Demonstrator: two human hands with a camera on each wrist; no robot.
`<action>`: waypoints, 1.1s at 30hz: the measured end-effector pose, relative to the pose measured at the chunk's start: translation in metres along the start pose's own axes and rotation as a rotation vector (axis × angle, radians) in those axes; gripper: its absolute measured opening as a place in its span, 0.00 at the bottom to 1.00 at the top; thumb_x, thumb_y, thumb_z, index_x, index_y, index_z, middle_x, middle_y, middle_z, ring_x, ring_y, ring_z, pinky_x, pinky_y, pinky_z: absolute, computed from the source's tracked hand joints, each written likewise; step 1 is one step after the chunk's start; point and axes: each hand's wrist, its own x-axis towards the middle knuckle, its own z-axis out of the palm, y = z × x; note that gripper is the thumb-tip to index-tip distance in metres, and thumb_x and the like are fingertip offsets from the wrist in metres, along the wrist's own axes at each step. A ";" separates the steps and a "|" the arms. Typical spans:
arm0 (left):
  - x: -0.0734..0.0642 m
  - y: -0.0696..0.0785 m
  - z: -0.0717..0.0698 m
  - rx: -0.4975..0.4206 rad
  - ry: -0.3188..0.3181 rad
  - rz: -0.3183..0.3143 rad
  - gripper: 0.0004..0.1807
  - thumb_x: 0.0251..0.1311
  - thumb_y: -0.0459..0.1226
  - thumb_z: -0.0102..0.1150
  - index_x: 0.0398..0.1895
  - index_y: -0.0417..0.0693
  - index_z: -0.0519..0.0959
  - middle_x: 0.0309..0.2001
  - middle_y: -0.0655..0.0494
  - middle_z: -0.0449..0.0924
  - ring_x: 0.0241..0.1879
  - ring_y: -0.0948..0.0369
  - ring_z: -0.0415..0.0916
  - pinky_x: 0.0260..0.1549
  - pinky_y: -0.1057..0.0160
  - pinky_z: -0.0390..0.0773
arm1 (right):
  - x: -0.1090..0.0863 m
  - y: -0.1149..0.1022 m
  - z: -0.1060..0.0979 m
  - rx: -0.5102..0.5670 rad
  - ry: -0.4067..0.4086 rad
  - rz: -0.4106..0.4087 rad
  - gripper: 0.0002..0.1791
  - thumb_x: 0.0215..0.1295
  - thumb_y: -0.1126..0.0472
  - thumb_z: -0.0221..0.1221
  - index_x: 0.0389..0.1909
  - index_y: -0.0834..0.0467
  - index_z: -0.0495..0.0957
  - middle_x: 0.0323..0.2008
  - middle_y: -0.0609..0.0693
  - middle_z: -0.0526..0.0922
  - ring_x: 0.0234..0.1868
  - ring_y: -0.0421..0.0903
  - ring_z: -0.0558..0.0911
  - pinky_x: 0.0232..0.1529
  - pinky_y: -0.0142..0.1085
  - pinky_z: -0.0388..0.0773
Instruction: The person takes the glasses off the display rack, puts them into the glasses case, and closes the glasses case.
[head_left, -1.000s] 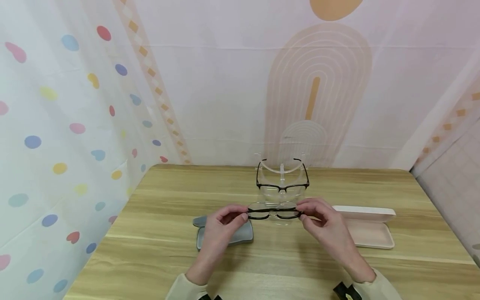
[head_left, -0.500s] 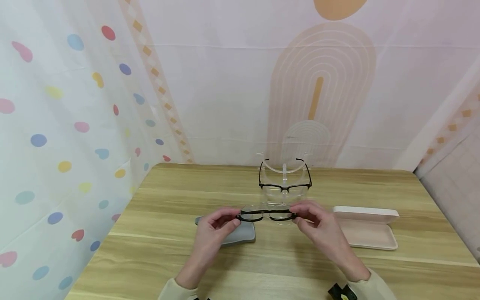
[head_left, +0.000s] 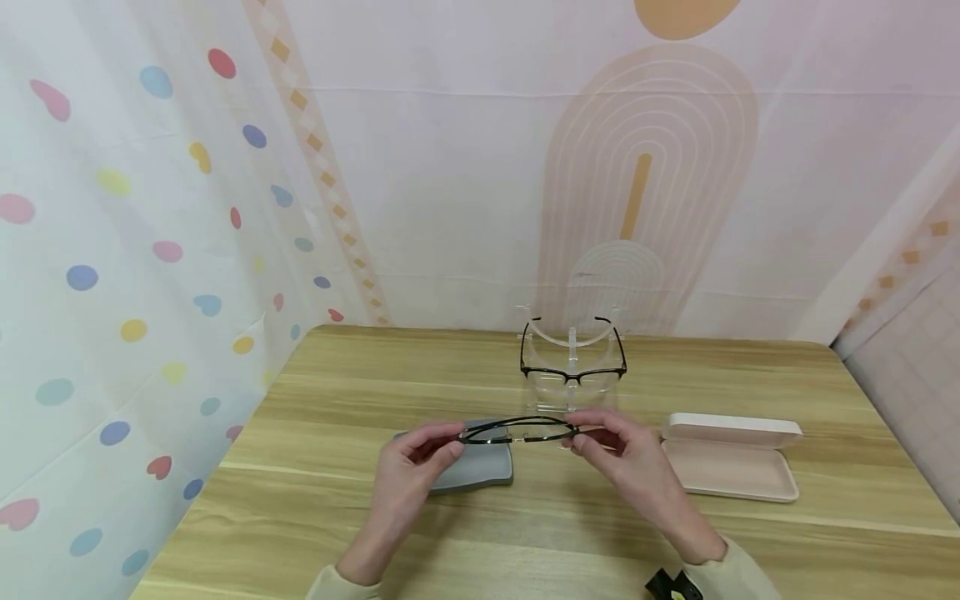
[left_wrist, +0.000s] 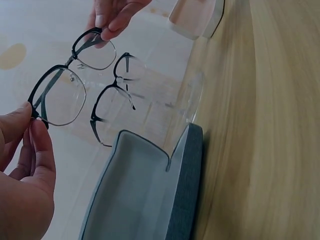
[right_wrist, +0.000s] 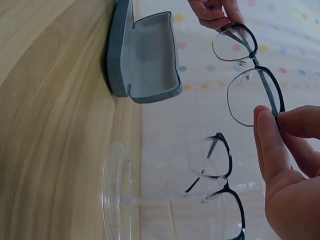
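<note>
Both hands hold a pair of eyeglasses (left_wrist: 67, 63) with a black upper rim, thin metal lower rims and temples folded behind the lenses. My left hand (head_left: 405, 479) pinches one end piece between thumb and fingers; my right hand (head_left: 633, 467) pinches the other. The glasses are up off the table, and in the head view they overlap the far edge of an opened grey glasses case (head_left: 480, 468). Behind them, a second pair of black-framed glasses (head_left: 572, 377) sits on a clear display stand (head_left: 572, 340), temples spread backward.
To the right of my right hand lies an opened pale pink glasses case (head_left: 735, 473), its white lid raised at the back. Everything stands on a wood-grain table (head_left: 525, 542). A patterned curtain (head_left: 450, 167) hangs behind and along the left side.
Both hands have moved left with the eyeglasses, away from the front of the display stand and toward the grey case. The glasses have tilted, so the lenses look flatter in the head view.
</note>
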 end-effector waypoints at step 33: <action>-0.016 -0.018 -0.038 0.065 0.169 -0.110 0.09 0.61 0.27 0.70 0.44 0.32 0.87 0.38 0.59 0.89 0.34 0.66 0.83 0.35 0.69 0.83 | 0.020 0.010 0.045 -0.138 0.008 -0.033 0.04 0.66 0.67 0.69 0.40 0.58 0.87 0.38 0.48 0.89 0.42 0.43 0.87 0.47 0.32 0.84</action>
